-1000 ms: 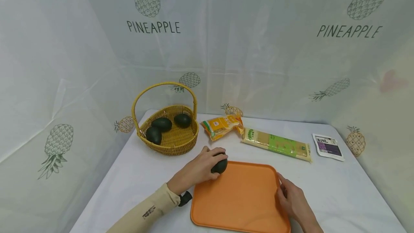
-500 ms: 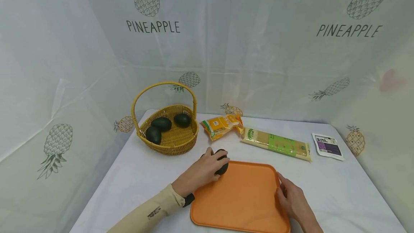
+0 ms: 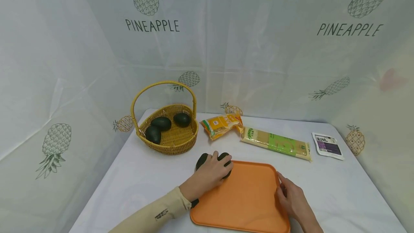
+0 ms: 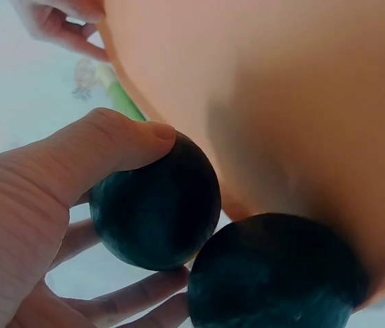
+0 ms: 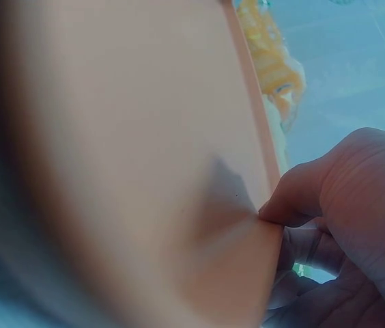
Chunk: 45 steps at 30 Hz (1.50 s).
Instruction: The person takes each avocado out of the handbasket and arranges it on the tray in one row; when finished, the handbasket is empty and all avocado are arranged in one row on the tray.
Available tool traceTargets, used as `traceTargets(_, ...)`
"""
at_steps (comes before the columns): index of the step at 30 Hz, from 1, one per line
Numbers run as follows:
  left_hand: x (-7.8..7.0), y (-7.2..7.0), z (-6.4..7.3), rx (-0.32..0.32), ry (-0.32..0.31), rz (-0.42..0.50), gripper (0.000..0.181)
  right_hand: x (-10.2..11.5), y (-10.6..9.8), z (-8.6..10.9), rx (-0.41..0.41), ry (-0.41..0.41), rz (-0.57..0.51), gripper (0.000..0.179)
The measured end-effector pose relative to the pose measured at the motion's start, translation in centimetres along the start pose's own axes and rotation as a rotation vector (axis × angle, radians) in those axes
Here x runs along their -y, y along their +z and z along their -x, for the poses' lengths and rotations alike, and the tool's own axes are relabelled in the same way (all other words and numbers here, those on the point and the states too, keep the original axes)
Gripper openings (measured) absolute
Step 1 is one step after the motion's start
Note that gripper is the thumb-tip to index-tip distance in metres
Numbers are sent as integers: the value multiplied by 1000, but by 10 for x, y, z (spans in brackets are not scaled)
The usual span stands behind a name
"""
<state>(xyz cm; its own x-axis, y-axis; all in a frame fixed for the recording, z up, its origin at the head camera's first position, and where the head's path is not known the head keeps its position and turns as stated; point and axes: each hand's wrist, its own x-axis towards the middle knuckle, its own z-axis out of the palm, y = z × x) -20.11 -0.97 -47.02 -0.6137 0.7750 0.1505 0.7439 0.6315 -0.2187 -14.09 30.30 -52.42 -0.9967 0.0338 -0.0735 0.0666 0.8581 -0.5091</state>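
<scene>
My left hand point(image 3: 207, 176) curls its thumb and fingers round a dark green avocado point(image 3: 228, 172) at the far left corner of the orange tray point(image 3: 249, 193). A second avocado point(image 3: 202, 160) rests just left of it, partly covered by the hand. In the left wrist view, the thumb lies over the held avocado point(image 4: 162, 205), and the other avocado point(image 4: 274, 273) appears against it or very close. My right hand point(image 3: 293, 199) pinches the tray's right edge. In the right wrist view, the thumb is on the tray rim point(image 5: 264, 137) with fingers underneath.
A yellow wicker basket point(image 3: 181, 148) with a tall handle holds 3 avocados at the back left. Beside it lie an orange snack bag point(image 3: 221, 125), a long green-and-tan noodle packet point(image 3: 276, 143) and a white-and-purple pouch point(image 3: 328, 146). A white cloth covers the table.
My left hand has shifted slightly right and nearer with the held avocado. The second avocado, hidden behind the hand before, now shows at its left. The right hand keeps its place.
</scene>
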Motion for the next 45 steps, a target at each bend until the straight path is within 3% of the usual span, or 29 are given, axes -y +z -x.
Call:
traceTargets(13, -4, 10, -2, 25, -52, -128, 43, -2, 0, 0, -9, -15, -1, 60)
traceTargets(23, 8, 16, -3, 26, -89, 58, 48, -1, -2, -1, 4, -15, -14, 60)
traceTargets(31, 8, 19, -2, -1, -81, 24, 48, -2, 0, 1, -43, -55, 3, 58)
traceTargets(36, 9, 21, -1, -25, -60, 17, 49, 0, -2, -1, -25, -24, 3, 58)
traceTargets(45, 9, 22, 0, 26, -27, 72, 60, -3, 0, -1, 10, 9, 9, 59)
